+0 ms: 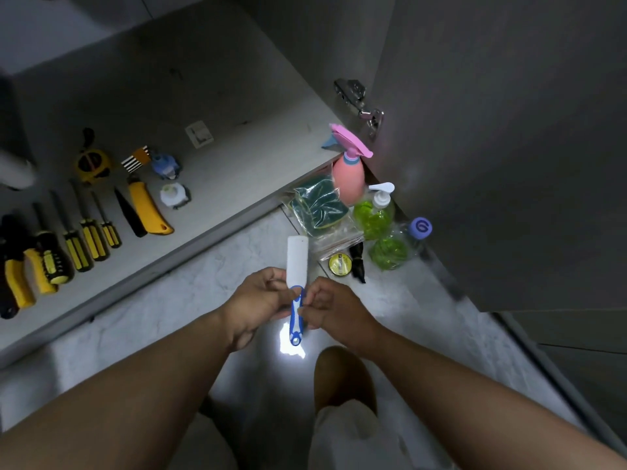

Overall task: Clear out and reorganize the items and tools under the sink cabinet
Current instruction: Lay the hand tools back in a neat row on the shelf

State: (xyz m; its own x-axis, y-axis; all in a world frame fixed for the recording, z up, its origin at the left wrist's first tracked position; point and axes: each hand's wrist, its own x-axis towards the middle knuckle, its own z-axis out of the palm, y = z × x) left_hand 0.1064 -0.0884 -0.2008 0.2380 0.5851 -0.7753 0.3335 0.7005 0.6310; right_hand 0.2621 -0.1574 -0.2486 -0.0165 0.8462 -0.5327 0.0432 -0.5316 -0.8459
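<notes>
Risk is sitting in the two-handed hold on the roller (297, 256): left hand (258, 300) is curling its fingers round the neck where white head is meeting blue handle, right hand (334, 308) is pinching the handle's side with thumb and bent fingers, and neither palm is wrapping it fully. Judging from that, a twist or pull between the hands is likely to pop the head or its cover off, or let the thing slide out onto the floor (190, 300). Roller is hanging over the floor, nearer the person than the sprayer (348, 178) and a bit left of it in view, touching nothing but the hands. Swinging it toward the sprayer is risking a knock: sprayer is looking tall and top-heavy, and the soap bottle (375, 213) just in front of the sprayer is standing close enough to go down too

Roller head is looking smooth, white, a rounded slab, probably hard plastic; handle is showing glossy blue with a white inlay and a hang hole at the end. Sprayer is showing matte pink plastic, pear-shaped. Sponges (319, 206) just left of the sprayer are lying in a crinkly clear bag. Tin (339, 263), nearer the person than the sprayer, is looking flat, round, shiny. Screwdrivers (90, 237), far left of the sprayer, are showing ribbed yellow-black grips
</notes>
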